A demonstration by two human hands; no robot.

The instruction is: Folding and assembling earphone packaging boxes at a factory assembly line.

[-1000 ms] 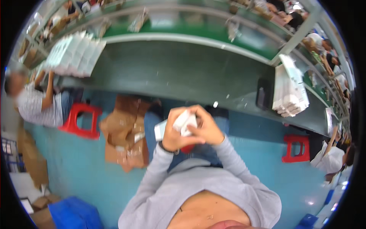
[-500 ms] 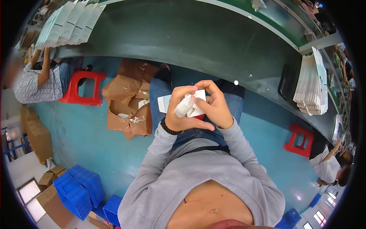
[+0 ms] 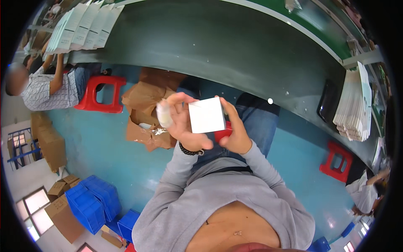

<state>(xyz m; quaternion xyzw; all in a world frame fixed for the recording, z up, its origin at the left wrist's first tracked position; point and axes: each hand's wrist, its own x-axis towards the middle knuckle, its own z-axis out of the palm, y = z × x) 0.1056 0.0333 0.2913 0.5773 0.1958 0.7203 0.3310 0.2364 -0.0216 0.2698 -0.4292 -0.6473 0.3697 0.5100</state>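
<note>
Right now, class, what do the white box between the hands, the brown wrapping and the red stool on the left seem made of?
White box: probably thin card, smooth; flat face, crisp edges.
Brown wrapping: paper or thin cardboard, I can't tell which; mostly dull with some shine, creased and folded.
Red stool: likely moulded plastic, slight sheen; even colour, rounded opening.
</note>
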